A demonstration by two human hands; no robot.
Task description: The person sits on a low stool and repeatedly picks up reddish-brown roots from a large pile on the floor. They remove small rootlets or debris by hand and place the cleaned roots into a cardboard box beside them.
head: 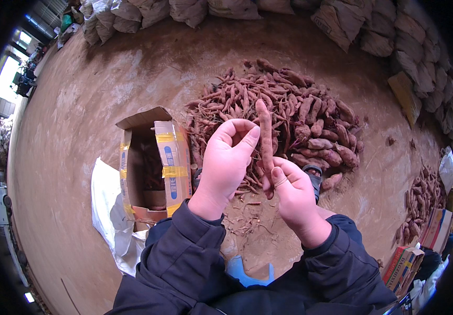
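My right hand (295,193) grips the lower end of a long, slender sweet potato (265,136), which stands nearly upright before me. Reddish sweet potato also shows below its grip; whether this is a second root I cannot tell. My left hand (226,161) has its thumb and forefinger tips together at the long root's left side. Whether anything is pinched between them is hidden. Beyond both hands lies a heap of sweet potatoes (309,106), with thin roots mostly at left and thicker ones at right.
An open cardboard box (175,173) with yellow tape stands left, some roots inside, beside a white sack (106,197). A blue stool (246,271) is under me. Full sacks (232,8) line the far side. Another sweet potato pile (423,201) and a printed carton (403,267) lie right.
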